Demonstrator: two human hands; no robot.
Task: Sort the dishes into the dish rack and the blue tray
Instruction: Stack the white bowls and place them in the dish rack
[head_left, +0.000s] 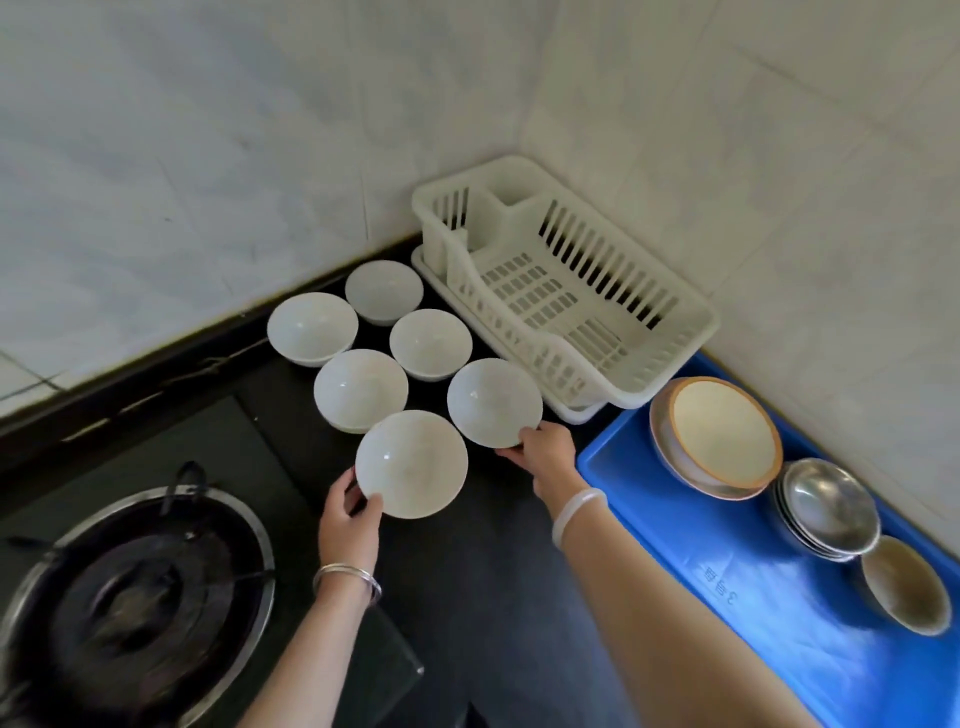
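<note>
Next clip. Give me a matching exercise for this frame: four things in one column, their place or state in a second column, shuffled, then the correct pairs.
Things:
1. Cream slotted plastic dish rack
2. Stack of shiny steel bowls
3. White bowl nearest the camera
4. White bowl beside the rack's near end

States:
A. Gripped by the right hand
B. On the blue tray
C. Holds no dishes
D. Gripped by the left hand

Pairs: 1-C, 2-B, 3-D, 4-A

blue tray (675, 519) | embossed marking on floor, upside down | only "3" legible
</note>
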